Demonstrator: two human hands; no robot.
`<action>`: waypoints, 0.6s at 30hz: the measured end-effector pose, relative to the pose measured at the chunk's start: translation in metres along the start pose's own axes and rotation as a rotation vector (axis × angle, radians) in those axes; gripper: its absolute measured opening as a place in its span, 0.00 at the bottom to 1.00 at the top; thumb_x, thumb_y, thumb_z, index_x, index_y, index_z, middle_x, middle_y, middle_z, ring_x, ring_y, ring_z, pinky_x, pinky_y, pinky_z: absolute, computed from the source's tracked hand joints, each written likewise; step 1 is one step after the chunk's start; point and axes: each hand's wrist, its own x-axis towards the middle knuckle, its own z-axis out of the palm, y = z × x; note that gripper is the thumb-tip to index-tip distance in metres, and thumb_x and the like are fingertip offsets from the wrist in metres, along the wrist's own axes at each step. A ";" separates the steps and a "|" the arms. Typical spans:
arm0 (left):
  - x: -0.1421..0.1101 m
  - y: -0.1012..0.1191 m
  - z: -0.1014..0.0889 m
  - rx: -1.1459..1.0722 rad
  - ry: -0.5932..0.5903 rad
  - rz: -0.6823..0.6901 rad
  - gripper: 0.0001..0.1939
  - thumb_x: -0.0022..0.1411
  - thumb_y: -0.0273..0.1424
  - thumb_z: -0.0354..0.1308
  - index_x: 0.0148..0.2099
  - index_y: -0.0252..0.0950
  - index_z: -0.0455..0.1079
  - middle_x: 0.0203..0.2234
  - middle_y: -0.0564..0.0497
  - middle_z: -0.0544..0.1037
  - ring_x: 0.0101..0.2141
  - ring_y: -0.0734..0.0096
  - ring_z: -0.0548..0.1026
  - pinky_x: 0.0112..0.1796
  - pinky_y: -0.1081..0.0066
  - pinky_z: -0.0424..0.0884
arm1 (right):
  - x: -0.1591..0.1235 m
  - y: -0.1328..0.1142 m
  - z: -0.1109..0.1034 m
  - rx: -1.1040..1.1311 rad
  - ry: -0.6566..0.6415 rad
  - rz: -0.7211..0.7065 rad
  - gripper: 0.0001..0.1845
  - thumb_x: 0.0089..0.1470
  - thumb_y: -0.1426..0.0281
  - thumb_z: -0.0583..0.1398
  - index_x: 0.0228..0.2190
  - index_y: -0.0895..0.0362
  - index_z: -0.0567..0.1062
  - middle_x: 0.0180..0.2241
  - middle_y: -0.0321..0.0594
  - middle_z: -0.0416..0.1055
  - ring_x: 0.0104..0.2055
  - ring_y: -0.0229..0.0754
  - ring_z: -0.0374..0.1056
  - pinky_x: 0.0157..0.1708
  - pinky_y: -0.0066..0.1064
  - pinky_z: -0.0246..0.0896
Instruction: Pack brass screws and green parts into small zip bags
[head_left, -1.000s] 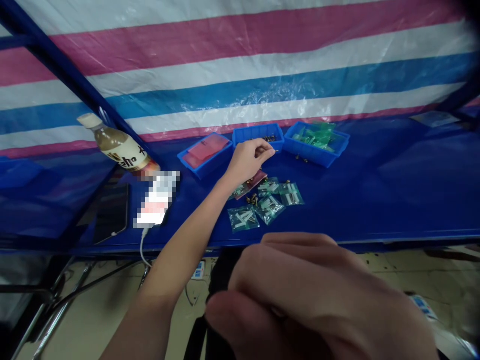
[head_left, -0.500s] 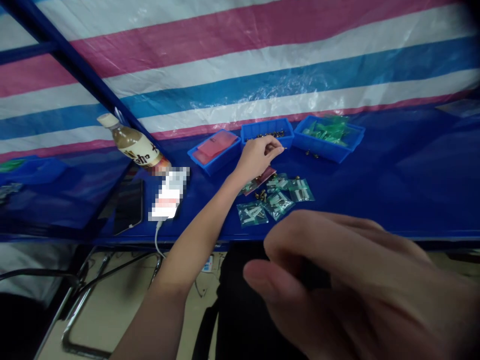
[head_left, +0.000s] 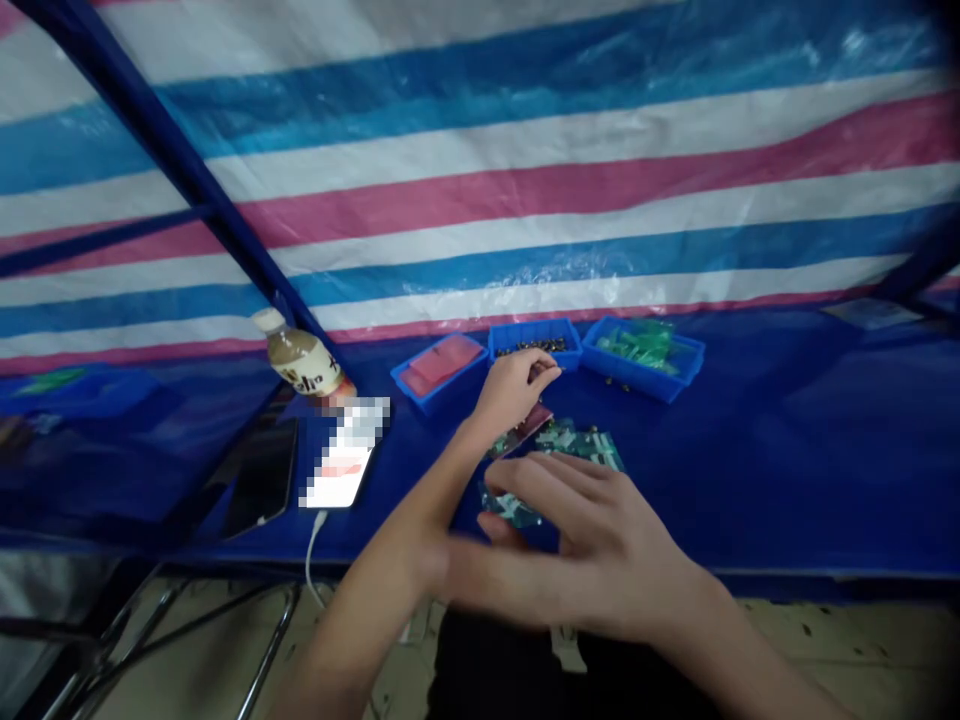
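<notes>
Now the right hand (head_left: 592,545) has come forward from the near edge of the worktop (head_left: 787,470) and hangs over the small clear bags (head_left: 581,445) in front of the middle blue tray (head_left: 534,338). Its fingers are spread and blurred with motion, so its grip stands apart, with nothing visibly held. It now hides most of those bags, which lay in plain view a moment earlier. The left hand (head_left: 514,390) stays at the front rim of the tray, close to the brass parts (head_left: 531,346) inside it. Its grip is drawn together, though whether a part sits in it is too small to tell. A dark red bag (head_left: 521,430) lies just below that hand, in front of the tray. Left of the tray sits a blue tray of pink bags (head_left: 439,372), and right of it a blue tray of green bags (head_left: 641,355). Farther left are a bottle (head_left: 302,365), a pixelated white packet (head_left: 345,455) and a phone (head_left: 259,465). A striped tarp (head_left: 525,200) hangs behind the tray.
</notes>
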 end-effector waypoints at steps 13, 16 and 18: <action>0.007 -0.003 -0.004 -0.171 0.150 -0.150 0.09 0.64 0.35 0.57 0.40 0.34 0.75 0.32 0.50 0.80 0.33 0.69 0.76 0.35 0.72 0.69 | 0.019 0.172 -0.002 -0.026 -0.009 0.482 0.14 0.64 0.64 0.52 0.36 0.57 0.74 0.20 0.33 0.67 0.19 0.34 0.59 0.22 0.28 0.48; 0.007 -0.006 -0.001 -0.207 0.159 -0.148 0.10 0.64 0.35 0.57 0.43 0.36 0.75 0.36 0.49 0.80 0.34 0.69 0.76 0.34 0.72 0.69 | 0.007 0.173 0.001 0.049 -0.009 0.517 0.13 0.64 0.62 0.51 0.36 0.56 0.72 0.17 0.30 0.61 0.18 0.34 0.56 0.21 0.28 0.45; 0.006 -0.007 0.001 -0.217 0.163 -0.143 0.10 0.63 0.34 0.58 0.44 0.36 0.75 0.38 0.49 0.80 0.34 0.69 0.76 0.33 0.72 0.69 | 0.002 0.171 0.003 0.102 -0.043 0.538 0.14 0.65 0.61 0.51 0.35 0.56 0.71 0.17 0.30 0.61 0.19 0.34 0.58 0.22 0.28 0.45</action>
